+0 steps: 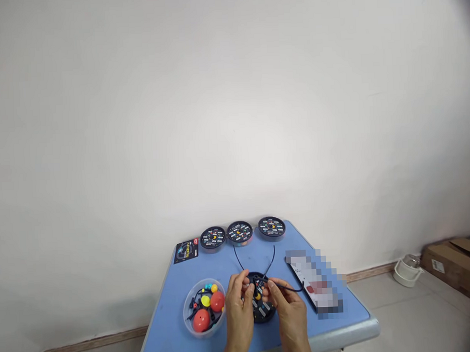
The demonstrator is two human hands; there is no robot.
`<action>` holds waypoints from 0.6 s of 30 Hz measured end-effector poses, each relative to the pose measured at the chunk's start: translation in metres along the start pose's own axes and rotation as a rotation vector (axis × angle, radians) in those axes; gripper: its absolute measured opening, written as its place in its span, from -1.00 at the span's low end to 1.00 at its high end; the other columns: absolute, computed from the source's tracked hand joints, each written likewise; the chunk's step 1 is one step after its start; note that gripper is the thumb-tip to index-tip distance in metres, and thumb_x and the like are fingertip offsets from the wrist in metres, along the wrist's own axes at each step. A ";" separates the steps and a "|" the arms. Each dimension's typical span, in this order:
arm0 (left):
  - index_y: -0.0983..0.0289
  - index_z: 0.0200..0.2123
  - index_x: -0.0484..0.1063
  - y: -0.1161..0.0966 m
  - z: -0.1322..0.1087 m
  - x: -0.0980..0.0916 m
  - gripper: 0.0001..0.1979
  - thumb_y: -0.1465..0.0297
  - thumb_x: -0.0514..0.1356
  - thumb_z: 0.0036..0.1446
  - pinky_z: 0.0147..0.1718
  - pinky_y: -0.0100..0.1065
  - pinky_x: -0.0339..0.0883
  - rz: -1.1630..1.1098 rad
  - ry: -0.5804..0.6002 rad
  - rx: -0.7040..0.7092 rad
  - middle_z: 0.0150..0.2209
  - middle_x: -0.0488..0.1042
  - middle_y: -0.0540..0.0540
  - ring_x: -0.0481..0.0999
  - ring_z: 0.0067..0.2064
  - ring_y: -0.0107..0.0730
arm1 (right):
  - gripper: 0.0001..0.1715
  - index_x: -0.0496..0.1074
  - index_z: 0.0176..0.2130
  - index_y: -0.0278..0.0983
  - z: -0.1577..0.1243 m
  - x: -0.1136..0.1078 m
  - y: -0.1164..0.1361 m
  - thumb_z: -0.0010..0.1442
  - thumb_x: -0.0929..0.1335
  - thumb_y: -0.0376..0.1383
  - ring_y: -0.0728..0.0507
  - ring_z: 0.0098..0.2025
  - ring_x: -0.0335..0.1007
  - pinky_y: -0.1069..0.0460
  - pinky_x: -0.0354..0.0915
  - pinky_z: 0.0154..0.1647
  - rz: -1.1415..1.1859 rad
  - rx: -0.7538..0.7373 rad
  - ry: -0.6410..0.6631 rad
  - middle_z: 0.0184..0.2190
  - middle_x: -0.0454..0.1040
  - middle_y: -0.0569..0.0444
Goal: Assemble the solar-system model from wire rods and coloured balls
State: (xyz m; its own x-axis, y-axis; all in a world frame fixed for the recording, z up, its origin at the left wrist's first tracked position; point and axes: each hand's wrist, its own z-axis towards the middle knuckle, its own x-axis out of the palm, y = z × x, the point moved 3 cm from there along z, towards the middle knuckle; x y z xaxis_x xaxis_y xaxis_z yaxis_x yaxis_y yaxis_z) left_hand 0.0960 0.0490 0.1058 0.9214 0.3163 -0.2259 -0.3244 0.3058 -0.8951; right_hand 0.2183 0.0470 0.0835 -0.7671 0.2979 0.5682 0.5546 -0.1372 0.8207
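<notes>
Left hand [238, 312], right hand [288, 314], holding black cord [270, 263], seemingly over black disc [264, 314]

Three round black containers [239, 232] stand at the far edge of one blue surface [162, 303]. A fourth black disc [263, 312] lies near, between two hands [239, 313], with one black cord [274, 254]. One clear bowl [191, 313], left, holds two red balls [201, 320] and two yellow balls [205, 301].

plastic bowl [186, 313] just beside left hand [239, 313]
</notes>
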 end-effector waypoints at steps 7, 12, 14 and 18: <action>0.23 -0.14 0.57 0.002 0.012 0.010 -0.71 0.29 0.10 0.20 -0.24 -0.27 0.45 0.009 0.113 -0.007 -0.30 0.50 0.08 0.54 -0.25 -0.28 | -0.54 0.51 -0.39 -0.29 0.005 0.001 -0.009 -0.20 0.59 -0.06 -0.13 -0.56 0.46 -0.01 0.42 -0.41 -0.025 0.012 -0.020 -0.64 0.54 0.16; 0.22 -0.28 0.57 0.009 0.018 0.011 -0.75 0.30 0.09 0.18 -0.25 -0.25 0.42 0.033 0.119 0.017 -0.32 0.53 0.09 0.54 -0.26 -0.24 | -0.52 0.53 -0.38 -0.31 0.009 0.002 -0.011 -0.24 0.59 -0.06 -0.11 -0.54 0.44 0.00 0.40 -0.40 -0.033 0.036 -0.028 -0.61 0.55 0.13; 0.21 -0.30 0.56 0.011 0.019 0.012 -0.75 0.30 0.09 0.17 -0.26 -0.25 0.41 0.036 0.120 0.014 -0.32 0.53 0.10 0.54 -0.27 -0.24 | -0.48 0.55 -0.32 -0.33 0.008 0.000 -0.012 -0.23 0.58 -0.05 -0.11 -0.53 0.43 0.01 0.39 -0.42 -0.061 0.052 -0.012 -0.59 0.56 0.11; 0.21 -0.29 0.56 0.013 0.020 0.012 -0.74 0.29 0.08 0.18 -0.24 -0.23 0.40 0.034 0.124 0.011 -0.31 0.53 0.11 0.54 -0.25 -0.22 | -0.64 0.52 -0.48 -0.30 -0.003 -0.011 -0.014 0.01 0.47 -0.04 -0.05 -0.66 0.27 0.07 0.21 -0.62 -0.413 -0.042 0.129 -0.69 0.42 0.16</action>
State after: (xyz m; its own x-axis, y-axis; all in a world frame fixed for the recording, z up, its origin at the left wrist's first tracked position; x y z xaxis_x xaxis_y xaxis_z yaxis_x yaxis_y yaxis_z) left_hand 0.0985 0.0744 0.0988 0.9289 0.2134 -0.3026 -0.3578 0.3069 -0.8819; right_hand 0.2183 0.0426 0.0660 -0.9573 0.2161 0.1922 0.1811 -0.0699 0.9810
